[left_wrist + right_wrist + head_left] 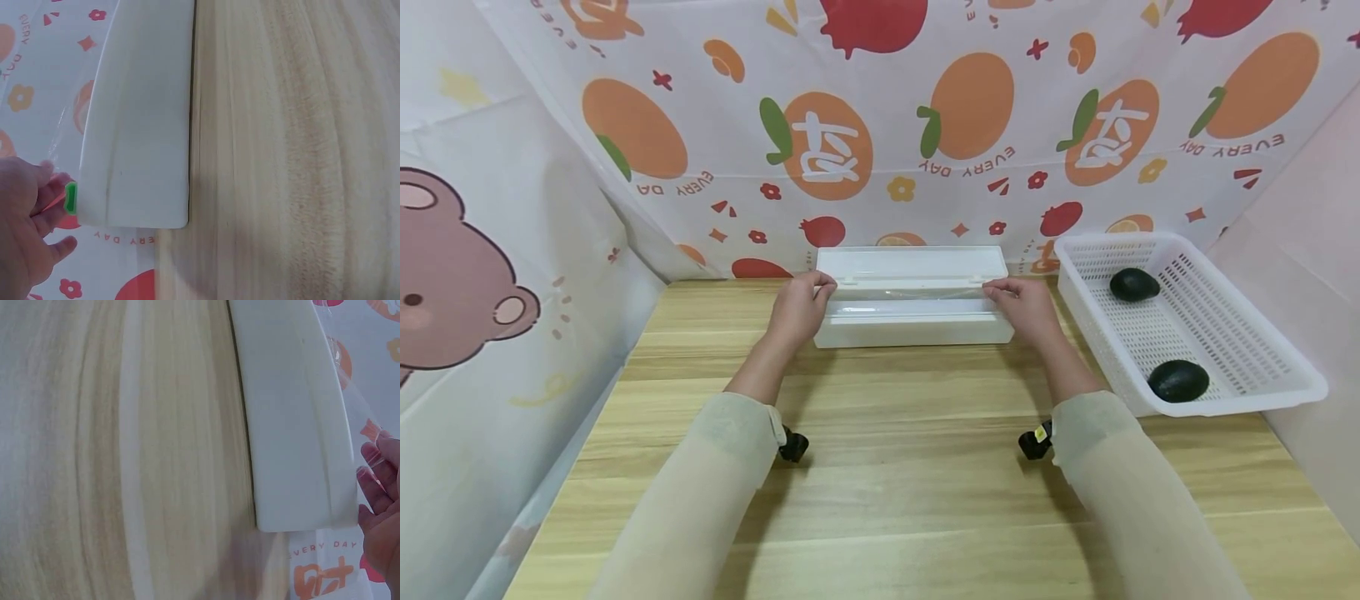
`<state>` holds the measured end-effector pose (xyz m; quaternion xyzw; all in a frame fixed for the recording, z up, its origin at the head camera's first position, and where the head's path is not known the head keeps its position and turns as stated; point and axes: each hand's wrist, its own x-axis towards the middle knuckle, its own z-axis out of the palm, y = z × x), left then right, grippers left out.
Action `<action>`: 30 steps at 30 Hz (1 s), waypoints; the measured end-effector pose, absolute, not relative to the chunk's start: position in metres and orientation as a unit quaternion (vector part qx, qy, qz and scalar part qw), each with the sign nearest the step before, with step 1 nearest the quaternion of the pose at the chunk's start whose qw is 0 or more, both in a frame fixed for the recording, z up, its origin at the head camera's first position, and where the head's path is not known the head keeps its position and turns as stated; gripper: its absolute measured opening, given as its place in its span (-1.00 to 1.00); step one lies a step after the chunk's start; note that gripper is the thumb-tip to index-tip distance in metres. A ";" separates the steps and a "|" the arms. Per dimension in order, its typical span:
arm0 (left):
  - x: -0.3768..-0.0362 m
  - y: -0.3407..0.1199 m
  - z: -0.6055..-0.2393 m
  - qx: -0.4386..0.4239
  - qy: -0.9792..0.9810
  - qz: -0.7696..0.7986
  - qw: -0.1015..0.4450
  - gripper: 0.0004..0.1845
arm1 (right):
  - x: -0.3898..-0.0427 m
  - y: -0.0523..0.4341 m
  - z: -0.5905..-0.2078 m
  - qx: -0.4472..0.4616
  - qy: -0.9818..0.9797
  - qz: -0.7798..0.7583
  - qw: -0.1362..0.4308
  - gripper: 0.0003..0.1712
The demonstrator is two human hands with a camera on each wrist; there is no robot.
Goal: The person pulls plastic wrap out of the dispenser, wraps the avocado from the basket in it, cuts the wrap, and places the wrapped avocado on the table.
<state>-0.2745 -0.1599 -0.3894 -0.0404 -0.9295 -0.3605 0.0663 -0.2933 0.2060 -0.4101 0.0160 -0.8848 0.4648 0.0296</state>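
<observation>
Both arms reach forward over the pale wood-grain table (895,483), the left hand (797,308) pinching the left end of a clear, thin plastic film (910,294) and the right hand (1028,310) pinching its right end. The film spans between them above a long white rectangular box (913,335), which stands with its lid raised at the table's far edge. Behind it, a white fruit-printed cloth (895,125) repeats the words "EVERY DAY".

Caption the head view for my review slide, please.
Left hand and right hand pinch clear film at an open white box; two dark fruits lie in a white basket.
</observation>
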 end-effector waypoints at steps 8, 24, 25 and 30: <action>-0.271 -0.157 -0.384 -0.034 -0.917 -0.390 0.077 -0.78 | -0.291 0.204 -0.402 0.006 -0.872 0.489 0.029 -0.60; -0.272 -0.154 -0.376 -0.045 -0.890 -0.436 0.124 -0.79 | -0.293 0.206 -0.387 -0.001 -0.825 0.565 0.011 -0.61; -0.272 -0.155 -0.376 -0.044 -0.888 -0.440 0.125 -0.79 | -0.294 0.206 -0.386 0.001 -0.822 0.569 0.013 -0.60; -0.272 -0.155 -0.371 -0.042 -0.883 -0.450 0.129 -0.80 | -0.294 0.207 -0.381 0.015 -0.817 0.576 0.023 -0.57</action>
